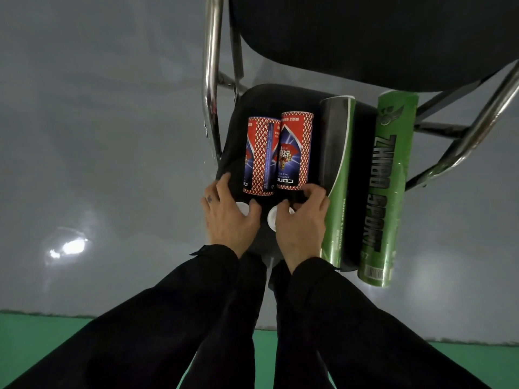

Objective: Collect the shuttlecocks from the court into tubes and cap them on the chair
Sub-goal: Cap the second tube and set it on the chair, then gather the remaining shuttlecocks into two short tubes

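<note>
Floor (pixel 98 136): a glossy grey court floor is seen, with a bright light reflection at the left; a green strip (pixel 42 346) runs along the lower edge.
Chair (pixel 283 96): a black padded seat on a chrome tube frame is viewed from above; the black backrest fills the upper right.
Red tubes: two short red-and-blue tubes lie side by side on the seat, touching, with their near ends toward the hands. The left red tube (pixel 259 155) is just beside the right red tube (pixel 295 151).
Green tubes: two long green tubes lie on the right part of the seat. The inner green tube (pixel 335 175) is partly dark on its left face; the outer green tube (pixel 386 186) carries black lettering and overhangs the seat's near edge.
Caps: the left cap (pixel 243 208), white, is partly covered by the left hand; the right cap (pixel 273 220), white and round, is partly covered by the right hand. Both are at the seat's near part, just short of the red tubes' ends.
Left hand (pixel 229 217): it is laid over the left cap, fingers curled around it, thumb at its right side.
Right hand (pixel 302 220): it is laid over the right cap, fingers curled on it, fingertips near the right red tube's end.
Sleeves (pixel 174 318): both arms are covered in black.
Shuttlecocks: none can be seen; the tubes' contents are hidden.
</note>
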Tool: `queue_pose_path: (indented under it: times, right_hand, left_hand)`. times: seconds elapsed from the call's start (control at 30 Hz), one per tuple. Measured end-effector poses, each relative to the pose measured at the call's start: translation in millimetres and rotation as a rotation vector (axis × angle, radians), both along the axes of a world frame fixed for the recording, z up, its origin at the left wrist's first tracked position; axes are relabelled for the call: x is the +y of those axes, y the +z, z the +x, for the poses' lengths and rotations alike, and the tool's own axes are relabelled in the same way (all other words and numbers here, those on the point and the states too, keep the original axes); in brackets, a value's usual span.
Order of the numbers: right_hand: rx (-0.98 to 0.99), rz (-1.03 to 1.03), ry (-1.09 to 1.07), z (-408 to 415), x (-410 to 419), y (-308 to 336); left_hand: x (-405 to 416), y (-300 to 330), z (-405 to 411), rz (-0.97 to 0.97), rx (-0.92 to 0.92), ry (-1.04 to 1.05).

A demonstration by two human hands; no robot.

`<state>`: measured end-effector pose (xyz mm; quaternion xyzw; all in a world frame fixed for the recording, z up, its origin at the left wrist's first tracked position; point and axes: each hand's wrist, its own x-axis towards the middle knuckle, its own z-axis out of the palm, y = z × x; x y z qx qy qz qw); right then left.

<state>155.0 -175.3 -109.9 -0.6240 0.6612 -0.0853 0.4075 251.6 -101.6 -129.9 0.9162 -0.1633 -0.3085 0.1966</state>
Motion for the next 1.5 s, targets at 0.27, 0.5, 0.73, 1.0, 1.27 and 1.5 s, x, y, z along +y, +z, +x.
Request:
queue_pose_path:
  times: [0.27, 0.5, 0.73, 1.0, 1.27, 1.5]
  right_hand:
    - [0.066, 0.031, 0.131, 13.0, -30.6, -9.9]
    - [0.090, 0.143, 0.092, 10.4, -31.9, -24.1]
    - [-0.007, 0.140, 0.041, -5.6, -32.0, -14.6]
    - [-0.183, 0.041, -0.201, -27.0, -29.9, 37.8]
    - [-0.391, 0.030, -0.404, -100.6, -19.6, 173.3]
    - [-0.272, -0.128, -0.416, -183.5, 25.5, 286.6]
  left_hand:
    - [-45.7, -10.7, 19.6, -0.042, 0.317, 0.094]
    - [-40.8, -4.7, 24.1, -0.030, 0.394, 0.041]
    - [-38.2, 3.6, 19.3, -0.080, 0.360, 0.055]
    - [-38.1, 48.6, 10.8, -0.245, 0.330, 0.306]
    - [-20.4, 189.8, -3.5, -0.447, 0.146, 0.112]
    - [-17.7, 288.7, -59.1, -0.410, 0.217, -0.653]
